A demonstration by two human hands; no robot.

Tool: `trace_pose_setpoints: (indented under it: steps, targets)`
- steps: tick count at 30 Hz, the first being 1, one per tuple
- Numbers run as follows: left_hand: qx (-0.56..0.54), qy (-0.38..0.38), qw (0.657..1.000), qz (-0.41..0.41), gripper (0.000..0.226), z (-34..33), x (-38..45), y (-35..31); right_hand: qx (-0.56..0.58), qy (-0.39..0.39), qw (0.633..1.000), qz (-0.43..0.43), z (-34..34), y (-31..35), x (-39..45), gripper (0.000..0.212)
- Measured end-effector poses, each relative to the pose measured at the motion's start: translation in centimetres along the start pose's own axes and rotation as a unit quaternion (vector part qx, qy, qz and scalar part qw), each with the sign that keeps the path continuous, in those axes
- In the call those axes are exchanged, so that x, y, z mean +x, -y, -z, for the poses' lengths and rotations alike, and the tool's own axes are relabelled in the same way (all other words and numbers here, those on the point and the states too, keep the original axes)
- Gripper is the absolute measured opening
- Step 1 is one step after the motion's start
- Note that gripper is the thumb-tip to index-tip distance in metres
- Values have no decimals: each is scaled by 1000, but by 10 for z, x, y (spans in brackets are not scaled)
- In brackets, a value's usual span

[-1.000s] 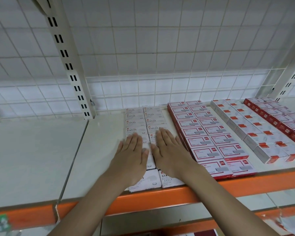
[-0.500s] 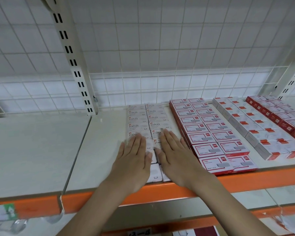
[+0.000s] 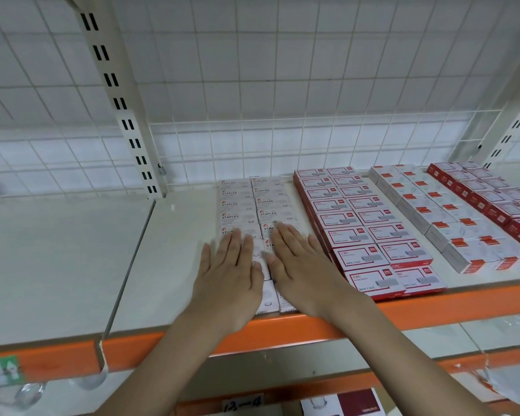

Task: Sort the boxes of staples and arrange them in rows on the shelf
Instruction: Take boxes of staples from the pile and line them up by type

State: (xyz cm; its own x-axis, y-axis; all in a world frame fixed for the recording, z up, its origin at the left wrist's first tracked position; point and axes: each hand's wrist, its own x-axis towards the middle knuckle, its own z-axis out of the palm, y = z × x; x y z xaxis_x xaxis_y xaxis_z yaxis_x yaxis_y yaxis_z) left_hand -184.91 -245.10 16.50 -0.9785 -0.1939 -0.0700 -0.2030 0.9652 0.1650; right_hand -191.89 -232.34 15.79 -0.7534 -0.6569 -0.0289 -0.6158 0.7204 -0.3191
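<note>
On the cream shelf [image 3: 174, 250] with its orange front rail [image 3: 282, 331], both hands are laid flat, palms down, on the near end of the white staple boxes [image 3: 237, 205]. Compared with half a second earlier, the hands are found slightly farther back along the rows, and the nearest white boxes now sit closer to the shelf's front edge line. The left hand [image 3: 228, 277] is pressed on the left row and the right hand [image 3: 300, 271] on the right row; the fingers of both are straight and spread, with nothing grasped. Two rows of white boxes marked STAPLES are seen, running from the wire grid back [image 3: 252, 85] to the front; the full count is hidden under the hands. Just beside them to the right, two rows of red-bordered staple boxes [image 3: 357, 217] are set, about eight to a row. Farther right, white boxes with orange labels [image 3: 433, 211] and dark red boxes [image 3: 487, 193] are lined up in rows of their own.
</note>
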Motion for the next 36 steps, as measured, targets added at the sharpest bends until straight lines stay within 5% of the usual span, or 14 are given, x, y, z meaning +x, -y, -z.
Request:
trace_pose_setpoints:
  steps: [7,36]
  targets:
    - [1,4,1000,-17,54,0,-2,7,38,-40,998,11,5,-8,-5,58]
    - [-22,-27,999,-5,53,-4,1,2,16,11,1000,2,2,-11,9,57]
